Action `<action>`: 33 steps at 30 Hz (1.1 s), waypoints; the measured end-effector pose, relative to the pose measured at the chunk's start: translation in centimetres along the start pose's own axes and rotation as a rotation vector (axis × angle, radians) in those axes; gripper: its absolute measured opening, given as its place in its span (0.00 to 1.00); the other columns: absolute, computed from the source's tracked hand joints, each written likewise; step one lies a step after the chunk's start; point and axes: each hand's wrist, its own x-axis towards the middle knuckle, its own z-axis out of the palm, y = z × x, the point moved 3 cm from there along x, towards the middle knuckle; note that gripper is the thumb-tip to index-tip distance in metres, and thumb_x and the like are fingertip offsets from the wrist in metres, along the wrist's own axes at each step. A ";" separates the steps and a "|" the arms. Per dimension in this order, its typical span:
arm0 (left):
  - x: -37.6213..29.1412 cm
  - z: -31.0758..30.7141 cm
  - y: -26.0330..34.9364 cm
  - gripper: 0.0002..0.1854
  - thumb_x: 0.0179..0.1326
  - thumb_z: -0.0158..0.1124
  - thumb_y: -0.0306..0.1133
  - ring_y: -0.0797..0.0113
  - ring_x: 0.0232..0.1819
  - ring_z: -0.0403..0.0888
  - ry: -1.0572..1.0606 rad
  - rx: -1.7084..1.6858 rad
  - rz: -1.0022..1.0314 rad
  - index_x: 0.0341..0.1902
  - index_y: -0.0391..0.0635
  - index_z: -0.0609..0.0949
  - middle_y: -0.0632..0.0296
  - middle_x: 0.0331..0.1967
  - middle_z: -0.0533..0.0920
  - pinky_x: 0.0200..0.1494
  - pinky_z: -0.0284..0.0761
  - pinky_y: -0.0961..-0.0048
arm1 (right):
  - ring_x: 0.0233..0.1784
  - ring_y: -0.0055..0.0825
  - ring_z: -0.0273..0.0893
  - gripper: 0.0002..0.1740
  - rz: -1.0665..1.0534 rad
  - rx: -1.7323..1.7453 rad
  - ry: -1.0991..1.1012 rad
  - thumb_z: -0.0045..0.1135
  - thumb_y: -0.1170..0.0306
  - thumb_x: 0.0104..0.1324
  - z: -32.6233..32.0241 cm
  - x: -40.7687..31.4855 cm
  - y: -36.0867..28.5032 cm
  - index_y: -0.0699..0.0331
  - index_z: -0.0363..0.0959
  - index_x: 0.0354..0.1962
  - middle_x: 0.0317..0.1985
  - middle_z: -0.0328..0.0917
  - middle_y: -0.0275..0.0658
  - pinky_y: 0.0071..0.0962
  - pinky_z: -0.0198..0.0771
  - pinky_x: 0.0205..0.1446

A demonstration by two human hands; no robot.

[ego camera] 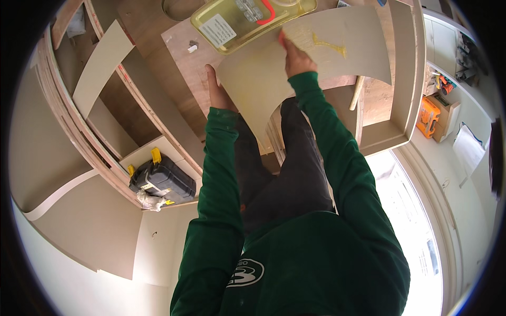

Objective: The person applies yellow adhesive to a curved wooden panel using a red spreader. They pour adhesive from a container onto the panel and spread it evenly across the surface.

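My right hand [298, 60] grips a small red spreader [281, 38], mostly hidden by my fingers, against a thin beige laminate-like sheet [253, 75]. To the right of it a streak of yellow glue [336, 48] lies on the sheet, and a glossy smear surrounds it. My left hand [218, 93] is at the sheet's left edge, thumb outside; its other fingers are hidden under the sheet. Just beyond both hands is a gold-coloured rectangular metal can [233, 19] with a red handle [269, 12] and a label bearing writing.
A black toolbox [168, 181] with yellow latches stands at left on a curved wooden frame [79, 130]. A loose beige strip [103, 67] leans across that frame. On the right are a wooden stick [357, 93], a curved cabinet side [407, 67] and an orange case [428, 117].
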 end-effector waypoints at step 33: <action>1.3 -9.1 -4.0 0.11 0.63 0.49 0.42 0.71 0.32 0.73 0.018 -0.211 0.054 0.35 0.48 0.73 0.65 0.29 0.75 0.36 0.73 0.75 | 0.39 0.48 0.80 0.20 0.241 -0.080 -0.030 0.49 0.66 0.63 -1.4 1.4 5.3 0.48 0.72 0.54 0.39 0.81 0.46 0.43 0.75 0.44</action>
